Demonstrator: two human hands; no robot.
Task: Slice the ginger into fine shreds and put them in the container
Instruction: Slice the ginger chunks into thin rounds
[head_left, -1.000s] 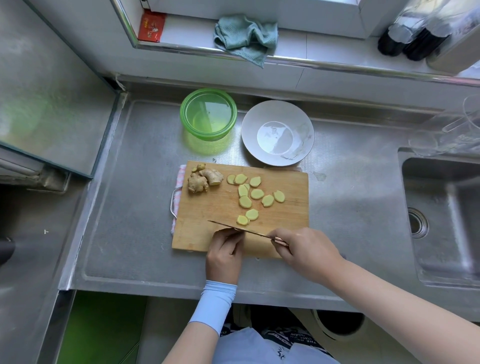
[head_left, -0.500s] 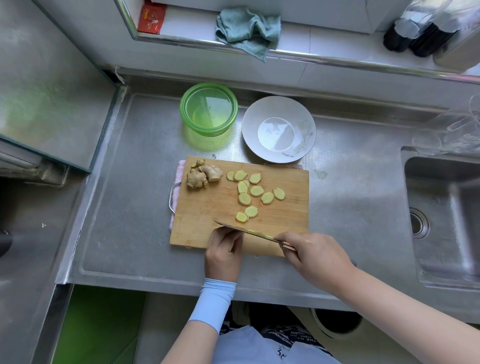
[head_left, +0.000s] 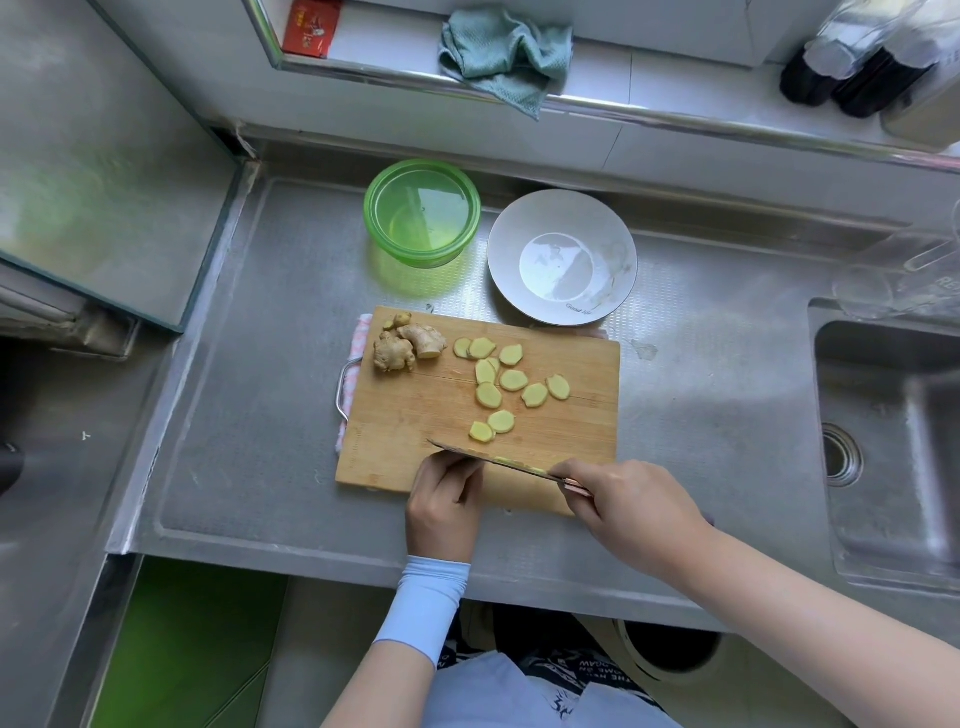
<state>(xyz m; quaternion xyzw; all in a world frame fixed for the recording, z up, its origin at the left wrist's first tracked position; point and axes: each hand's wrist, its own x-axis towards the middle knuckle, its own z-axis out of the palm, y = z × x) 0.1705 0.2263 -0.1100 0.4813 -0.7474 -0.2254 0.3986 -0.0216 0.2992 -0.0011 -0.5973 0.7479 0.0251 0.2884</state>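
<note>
A wooden cutting board (head_left: 410, 431) lies on the steel counter. Unpeeled ginger knobs (head_left: 404, 347) sit at its far left corner, and several pale yellow ginger slices (head_left: 511, 379) are scattered across its middle. My right hand (head_left: 631, 506) grips the handle of a knife (head_left: 488, 460), whose blade runs edge-on across the board's near part. My left hand (head_left: 447, 501) rests curled on the board right behind the blade, pressing on something hidden beneath its fingers. A green plastic container (head_left: 421, 213) stands open beyond the board.
A white plate (head_left: 563, 257) sits to the right of the green container. The sink (head_left: 888, 441) lies at the right, with clear plastic ware on its far rim. A teal cloth (head_left: 506, 52) and dark bottles (head_left: 852, 67) rest on the back ledge.
The knife and both hands stay at the board's near edge, the blade shifting only slightly. The view has tilted a little.
</note>
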